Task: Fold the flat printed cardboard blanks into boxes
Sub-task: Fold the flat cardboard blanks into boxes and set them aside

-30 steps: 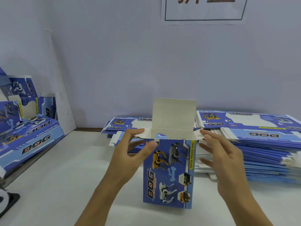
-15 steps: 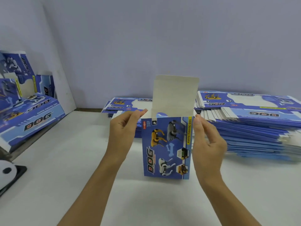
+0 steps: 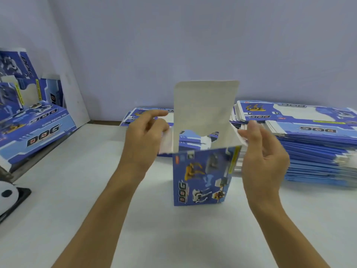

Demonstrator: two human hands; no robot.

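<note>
Box (image 3: 202,178) is standing upright on the white table (image 3: 77,209) in the middle of the frame, with its printed front panel facing the camera. Its top is open, and the tall lid flap (image 3: 204,107) is rising straight up from the back wall, showing its plain grey inside.

I am working on closing the top. The small side flap on the left (image 3: 165,141) is sticking outward, and my left hand (image 3: 144,138) is at it with the fingers loosely curled and the index finger stretched toward the lid; whether it is really pinching the flap I cannot tell, because the picture is blurred there. My right hand (image 3: 264,149) is just beside the right side flap (image 3: 236,135), fingers relaxed and holding nothing.

To do this step well, I think both side flaps should be pushed inward first, until they are lying flat over the opening. Only then the lid should come forward and down, with its tuck edge sliding behind the front panel. I am judging that the pressure should stay light, because the box is empty and could slide or be crushed on the smooth table.

The long axis of the box is running vertically, from the table to the open top. The "DOG" lettering is running along this same axis, up the left edge of the front.

Stacks of flat blanks (image 3: 309,144) are lying behind and at the right of the frame, and finished boxes (image 3: 36,128) are leaning at the upper left.
</note>
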